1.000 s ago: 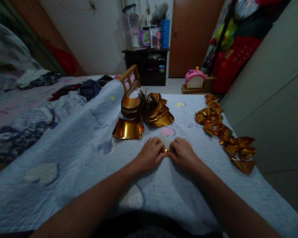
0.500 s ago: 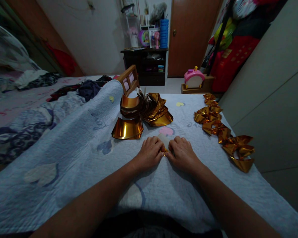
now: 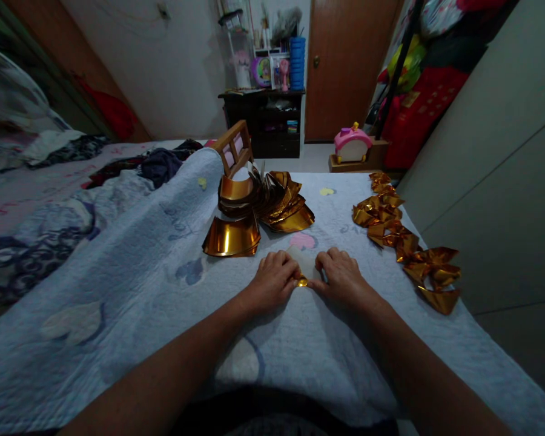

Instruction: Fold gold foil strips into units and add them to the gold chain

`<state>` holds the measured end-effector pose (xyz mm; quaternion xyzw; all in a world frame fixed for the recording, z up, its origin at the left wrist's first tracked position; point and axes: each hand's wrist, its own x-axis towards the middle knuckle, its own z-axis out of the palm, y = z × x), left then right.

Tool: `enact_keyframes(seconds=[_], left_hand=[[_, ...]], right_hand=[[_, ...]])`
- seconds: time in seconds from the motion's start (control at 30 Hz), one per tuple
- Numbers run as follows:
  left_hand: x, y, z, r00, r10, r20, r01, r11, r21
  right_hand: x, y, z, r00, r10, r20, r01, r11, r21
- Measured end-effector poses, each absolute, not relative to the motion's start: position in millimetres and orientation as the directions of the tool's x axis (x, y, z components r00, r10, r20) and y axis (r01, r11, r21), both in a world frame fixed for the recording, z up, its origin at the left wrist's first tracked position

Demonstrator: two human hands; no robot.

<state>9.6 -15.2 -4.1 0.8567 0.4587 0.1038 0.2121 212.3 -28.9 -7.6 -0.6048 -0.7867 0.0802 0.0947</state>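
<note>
A sheet of gold foil paper (image 3: 303, 281) lies on the quilt with its pale side up, and its near edge is rolled over to show a strip of gold. My left hand (image 3: 275, 277) is closed on the left end of that rolled edge. My right hand (image 3: 341, 278) grips the right end, its thumb on the gold strip and its fingers bent over the sheet. The fingertips partly hide the sheet. Beyond my left hand stands a fanned stack of gold foil sheets (image 3: 234, 236), several more curving behind it.
Folded gold foil pieces (image 3: 431, 278) run in a row along the right side of the quilt (image 3: 154, 351). A small wooden frame (image 3: 232, 148) stands behind the stack. A pink toy (image 3: 353, 145) sits past the far edge. A pale cabinet (image 3: 504, 181) borders the right.
My right hand has shifted slightly right, its fingers lifting away from my left hand. More of the gold strip shows between the thumbs. The view has moved a little.
</note>
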Motion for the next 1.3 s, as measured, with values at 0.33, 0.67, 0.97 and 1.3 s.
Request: enact_keyframes(seconds=[0.33, 0.67, 0.97, 1.3], left_hand=[[4.9, -15.0, -3.9, 0.602, 0.799, -0.009, 0.704, -0.525, 0.479], [0.0, -17.9, -16.2, 0.497, 0.848, 0.182, 0.687, -0.513, 0.514], [-3.1, -15.0, -20.3, 0.534, 0.787, 0.308, 0.567, -0.604, 0.560], [0.9, -18.5, -21.0, 0.477, 0.725, 0.497, 0.508, -0.688, 0.518]], right_hand=[[222.5, -24.1, -6.3, -0.288, 0.957, 0.021, 0.881, 0.274, -0.386], [205.6, -23.8, -13.6, -0.332, 0.926, 0.178, 0.840, 0.376, -0.390], [203.4, -20.7, -18.6, -0.333, 0.920, 0.207, 0.775, 0.392, -0.496], [206.0, -17.4, -13.0, -0.328, 0.943, 0.051, 0.473, 0.211, -0.855]])
